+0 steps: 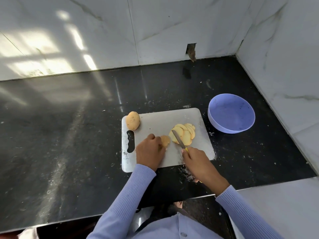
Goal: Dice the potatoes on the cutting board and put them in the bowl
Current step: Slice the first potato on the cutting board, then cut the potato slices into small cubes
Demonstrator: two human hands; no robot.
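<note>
A grey cutting board [160, 121] lies on the black counter. A whole potato [132, 120] sits at its far left corner. My left hand [149, 150] holds the end piece of a potato [165, 140] down on the board. My right hand [198, 161] grips the yellow handle of a knife [178, 139], whose blade rests across a fanned pile of potato slices [185, 134]. A light blue bowl [231, 113] stands to the right of the board and holds nothing.
The black counter [69, 135] stretches far to the left, dusted with white specks. White marble walls close off the back and the right side. The counter's front edge runs just below my forearms.
</note>
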